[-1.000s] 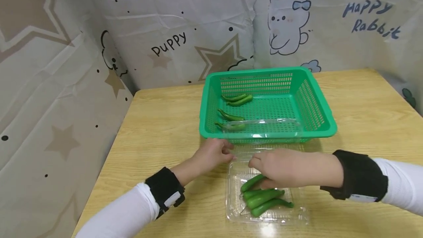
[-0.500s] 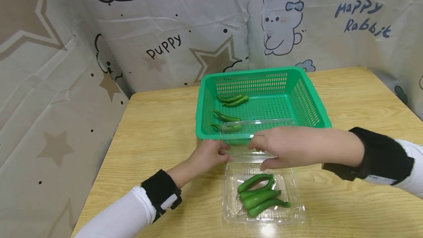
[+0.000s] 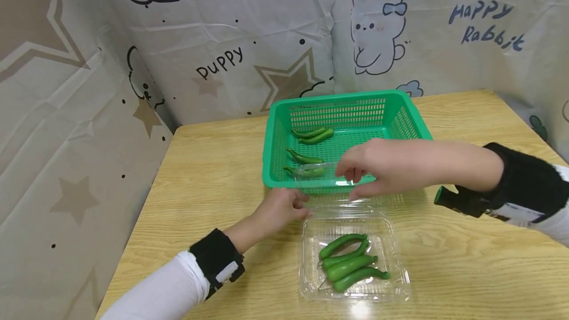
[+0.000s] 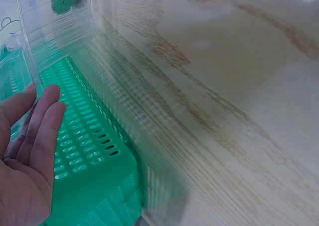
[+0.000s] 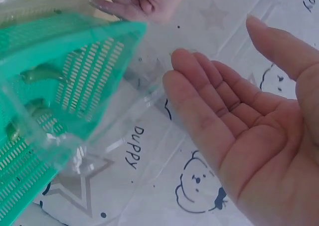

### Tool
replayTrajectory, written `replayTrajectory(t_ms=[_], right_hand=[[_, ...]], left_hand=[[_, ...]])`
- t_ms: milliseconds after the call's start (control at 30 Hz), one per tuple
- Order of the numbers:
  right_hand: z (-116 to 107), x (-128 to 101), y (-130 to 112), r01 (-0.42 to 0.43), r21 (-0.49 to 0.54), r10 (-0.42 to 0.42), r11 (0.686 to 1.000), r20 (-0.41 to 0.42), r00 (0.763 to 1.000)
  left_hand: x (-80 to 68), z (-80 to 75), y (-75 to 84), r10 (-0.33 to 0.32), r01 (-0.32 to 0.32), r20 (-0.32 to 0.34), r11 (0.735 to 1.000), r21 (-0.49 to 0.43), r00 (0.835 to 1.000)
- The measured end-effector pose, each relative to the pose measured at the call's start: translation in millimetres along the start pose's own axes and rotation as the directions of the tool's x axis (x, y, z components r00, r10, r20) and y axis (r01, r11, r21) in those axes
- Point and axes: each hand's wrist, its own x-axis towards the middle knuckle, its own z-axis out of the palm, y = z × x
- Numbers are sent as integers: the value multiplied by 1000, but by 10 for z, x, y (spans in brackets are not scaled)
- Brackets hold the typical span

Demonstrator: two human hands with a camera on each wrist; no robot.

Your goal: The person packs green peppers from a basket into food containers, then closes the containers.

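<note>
A clear plastic clamshell box [image 3: 311, 285] stands unfolded on the table, several green chili peppers [image 3: 351, 268] lying in its base. Its raised lid [image 3: 329, 181] overlaps the front of a green basket [image 3: 268, 162] in the head view. My left hand [image 3: 282, 209] pinches the box's left edge near the hinge; the left wrist view shows its fingers [image 4: 45, 121] by the plastic edge. Over the lid and basket, my right hand [image 3: 386, 167] holds nothing. Its palm and loosely extended fingers [image 5: 199, 106] show in the right wrist view.
More green peppers [image 3: 316, 135] lie in the left part of the basket. The wooden table [image 3: 213, 162] meets a cloth backdrop [image 3: 178, 48] printed with cartoon animals and stars. Both wrists wear black bands [image 3: 218, 260].
My right hand has let go of a pepper in the box base and risen away toward the lid and basket. My left hand stays at the box's edge.
</note>
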Motion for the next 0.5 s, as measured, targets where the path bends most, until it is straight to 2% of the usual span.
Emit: replayTrajectory(t_ms=[267,500], right_hand=[[-265,33,153,42,101,-38,994,-46,998],[-429,111,341,-55,137,60,989,-34,998]], left_hand=[[12,1,-5,-8,8,25,1000,-8,1000],[8,-20,-14,1,-1,31,1000,6,1000]])
